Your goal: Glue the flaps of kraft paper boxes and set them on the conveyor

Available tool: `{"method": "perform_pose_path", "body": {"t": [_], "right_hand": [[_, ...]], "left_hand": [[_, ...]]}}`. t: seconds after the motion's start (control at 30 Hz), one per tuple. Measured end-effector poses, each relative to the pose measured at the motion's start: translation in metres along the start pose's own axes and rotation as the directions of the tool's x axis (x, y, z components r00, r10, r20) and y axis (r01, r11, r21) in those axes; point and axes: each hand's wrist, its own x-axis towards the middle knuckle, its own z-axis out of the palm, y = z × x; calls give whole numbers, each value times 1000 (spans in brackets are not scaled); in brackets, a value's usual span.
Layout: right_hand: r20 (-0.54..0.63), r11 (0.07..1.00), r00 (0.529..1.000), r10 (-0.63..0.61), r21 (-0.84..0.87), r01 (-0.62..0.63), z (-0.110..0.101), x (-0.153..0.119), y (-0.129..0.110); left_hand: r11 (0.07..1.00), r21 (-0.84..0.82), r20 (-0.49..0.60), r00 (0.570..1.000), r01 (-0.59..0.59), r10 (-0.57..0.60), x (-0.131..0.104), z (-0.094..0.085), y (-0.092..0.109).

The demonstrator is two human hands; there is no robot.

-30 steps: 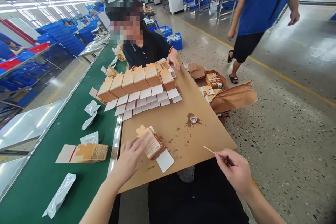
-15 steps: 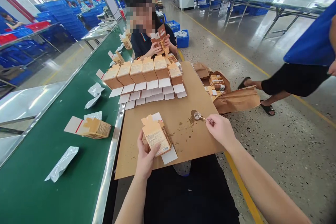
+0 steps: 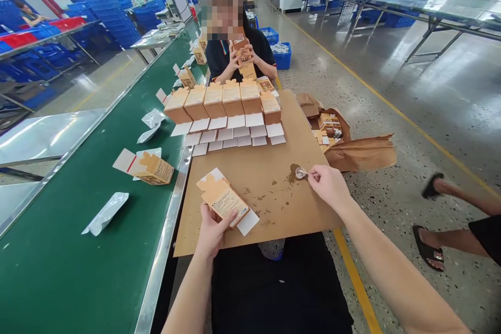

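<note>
My left hand (image 3: 211, 229) grips a tan carton (image 3: 225, 198) with printed text, thumb on its printed face. The carton lies tilted, with notched flaps at its upper end and a white flap (image 3: 248, 223) sticking out at its lower end. At the right of the brown board, my right hand (image 3: 329, 185) pinches a thin pale stick (image 3: 307, 173). The stick's far end meets a small, round, clear piece like a tiny dish (image 3: 300, 173); whether the two are joined I cannot tell. A dark wet stain (image 3: 293, 175) spreads beside it.
Stacked cartons (image 3: 213, 99) stand on the far part of the brown board (image 3: 270, 224). Left is a green conveyor belt (image 3: 70, 271) with a carton (image 3: 154, 169) and silver pouches (image 3: 105, 213). A co-worker (image 3: 215, 60) holds a carton opposite. A paper bag (image 3: 360, 152) holds cartons.
My left hand has tilted the carton over to the left and lower. My right hand stays by the round piece. A passer-by has moved nearer at the right, and the co-worker's carton has turned upright.
</note>
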Motion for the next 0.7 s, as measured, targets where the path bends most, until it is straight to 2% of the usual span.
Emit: {"method": "perform_pose_path", "body": {"t": [0.1, 0.27, 0.33, 0.4, 0.53, 0.7], "right_hand": [[-127, 979, 989, -82, 177, 104, 14, -39, -16], [-71, 862, 950, -305, 403, 307, 80, -114, -75], [-53, 847, 933, -356, 404, 346, 104, -131, -92], [-33, 849, 922, -386, 378, 369, 120, -138, -98], [-30, 853, 916, -400, 354, 384, 124, -136, -93], [-87, 864, 959, -269, 418, 280, 107, -134, -82]], "left_hand": [[998, 5, 3, 998, 58, -58, 4, -6, -4], [997, 22, 27, 997, 70, -70, 0, -5, -1], [996, 46, 36, 996, 81, -83, -2, -3, 2], [995, 58, 38, 996, 81, -83, -3, -3, 4], [995, 68, 44, 996, 79, -82, -4, -4, 6], [991, 137, 31, 1000, 0, -4, -15, -1, -1]]}}
